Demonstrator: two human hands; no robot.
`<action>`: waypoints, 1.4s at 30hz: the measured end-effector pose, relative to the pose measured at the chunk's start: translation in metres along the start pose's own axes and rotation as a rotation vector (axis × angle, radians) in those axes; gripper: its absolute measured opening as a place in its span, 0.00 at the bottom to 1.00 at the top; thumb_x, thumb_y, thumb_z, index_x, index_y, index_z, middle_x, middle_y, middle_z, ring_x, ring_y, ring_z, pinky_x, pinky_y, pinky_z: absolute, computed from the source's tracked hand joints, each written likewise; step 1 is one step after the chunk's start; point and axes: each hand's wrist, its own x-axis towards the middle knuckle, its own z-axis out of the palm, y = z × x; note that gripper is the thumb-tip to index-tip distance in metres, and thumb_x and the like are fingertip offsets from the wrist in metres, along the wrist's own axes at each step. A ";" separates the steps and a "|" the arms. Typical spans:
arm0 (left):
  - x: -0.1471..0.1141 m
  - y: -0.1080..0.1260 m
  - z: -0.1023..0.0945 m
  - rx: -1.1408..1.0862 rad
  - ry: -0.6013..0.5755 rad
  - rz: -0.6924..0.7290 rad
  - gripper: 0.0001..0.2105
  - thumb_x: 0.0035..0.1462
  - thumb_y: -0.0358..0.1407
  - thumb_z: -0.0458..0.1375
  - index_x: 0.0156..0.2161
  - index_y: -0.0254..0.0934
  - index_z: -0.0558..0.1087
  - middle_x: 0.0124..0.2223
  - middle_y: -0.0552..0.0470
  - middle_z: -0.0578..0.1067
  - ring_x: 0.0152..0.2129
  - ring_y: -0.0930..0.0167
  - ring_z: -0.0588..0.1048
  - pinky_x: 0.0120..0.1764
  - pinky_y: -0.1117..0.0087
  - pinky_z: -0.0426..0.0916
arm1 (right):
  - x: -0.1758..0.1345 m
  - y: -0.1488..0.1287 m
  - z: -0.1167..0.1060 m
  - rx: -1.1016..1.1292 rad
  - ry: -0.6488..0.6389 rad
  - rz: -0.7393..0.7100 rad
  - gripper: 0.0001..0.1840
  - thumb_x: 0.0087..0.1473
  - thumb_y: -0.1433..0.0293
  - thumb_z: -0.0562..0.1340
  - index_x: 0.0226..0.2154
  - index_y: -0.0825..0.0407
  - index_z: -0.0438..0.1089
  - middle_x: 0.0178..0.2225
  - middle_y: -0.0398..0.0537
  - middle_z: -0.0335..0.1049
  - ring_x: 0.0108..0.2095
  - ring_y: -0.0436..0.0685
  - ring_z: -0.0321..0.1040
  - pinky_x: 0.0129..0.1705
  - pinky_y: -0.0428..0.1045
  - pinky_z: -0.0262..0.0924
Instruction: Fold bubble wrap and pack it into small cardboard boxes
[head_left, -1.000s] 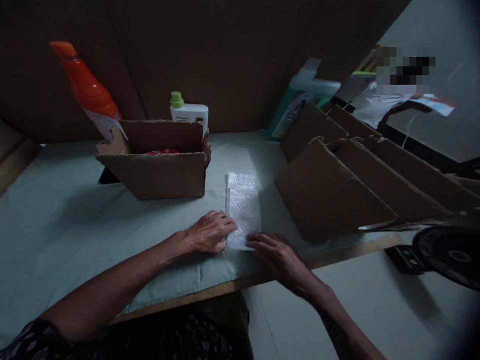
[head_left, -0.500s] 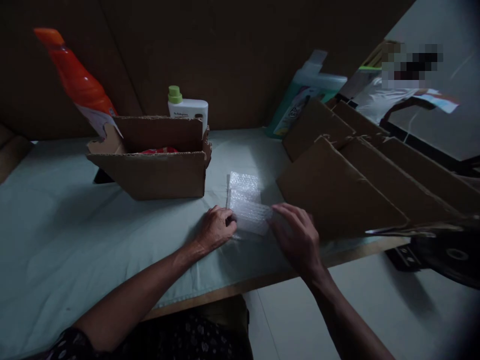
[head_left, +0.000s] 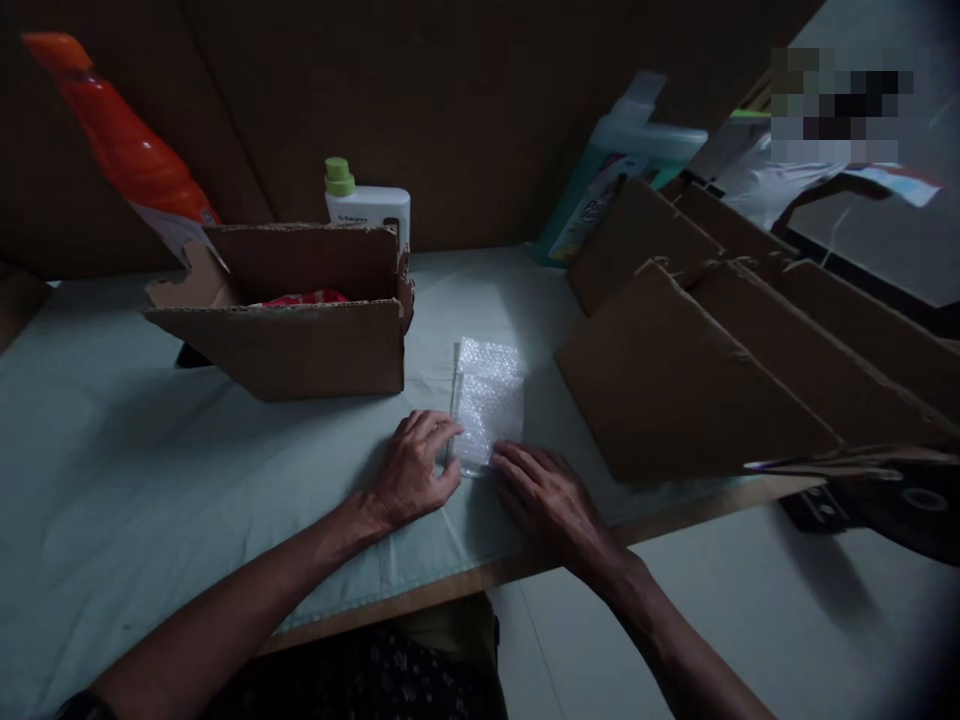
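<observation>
Bubble wrap (head_left: 491, 395) lies flat on the surface (head_left: 172, 480). Left hand (head_left: 412, 468): grip parted, at its left edge. Right hand (head_left: 551, 498): on its near corner; grip, I cannot tell. Flattening seems in hand; the next move likely calls for steadied edges.

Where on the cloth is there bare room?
Bare cloth shows left of the left hand, in front of the open box, and behind the bubble wrap, between box and cardboard bins. Crowded: between that hand and the right hand.
</observation>
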 end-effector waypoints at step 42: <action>-0.044 0.007 -0.028 -0.119 -0.140 0.053 0.22 0.58 0.29 0.58 0.58 0.36 0.68 0.48 0.45 0.79 0.47 0.61 0.75 0.52 0.53 0.70 | -0.006 -0.037 -0.017 0.563 -0.072 0.320 0.13 0.65 0.65 0.58 0.47 0.50 0.74 0.39 0.49 0.79 0.37 0.57 0.73 0.40 0.51 0.66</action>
